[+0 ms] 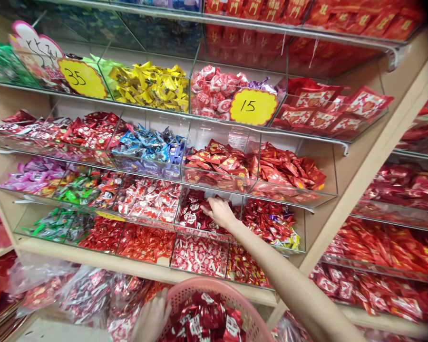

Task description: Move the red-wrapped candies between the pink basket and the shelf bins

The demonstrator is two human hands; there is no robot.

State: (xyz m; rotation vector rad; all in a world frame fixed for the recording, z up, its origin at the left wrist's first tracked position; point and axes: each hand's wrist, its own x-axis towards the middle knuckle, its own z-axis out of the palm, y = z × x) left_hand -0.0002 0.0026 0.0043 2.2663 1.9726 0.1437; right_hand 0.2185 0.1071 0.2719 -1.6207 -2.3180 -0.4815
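Observation:
My right hand (219, 212) reaches into a clear shelf bin of dark red wrapped candies (192, 216). Its fingers are curled, with dark red wrappers between thumb and fingers; how many they hold is hidden. At the bottom of the view, my left hand (152, 316) grips the left side of a pink plastic basket (251, 306) with a perforated wall. Inside the basket lies a heap of dark red wrapped candies (207, 320), with the same look as those in the bin.
Tiered clear bins hold red-and-white candies (148, 199), blue candies (150, 142) and yellow candies (151, 85). Yellow price tags (254, 107) hang on the upper edge. Plastic bags of candies (83, 289) lie below at left. A wooden side panel (371, 156) stands at right.

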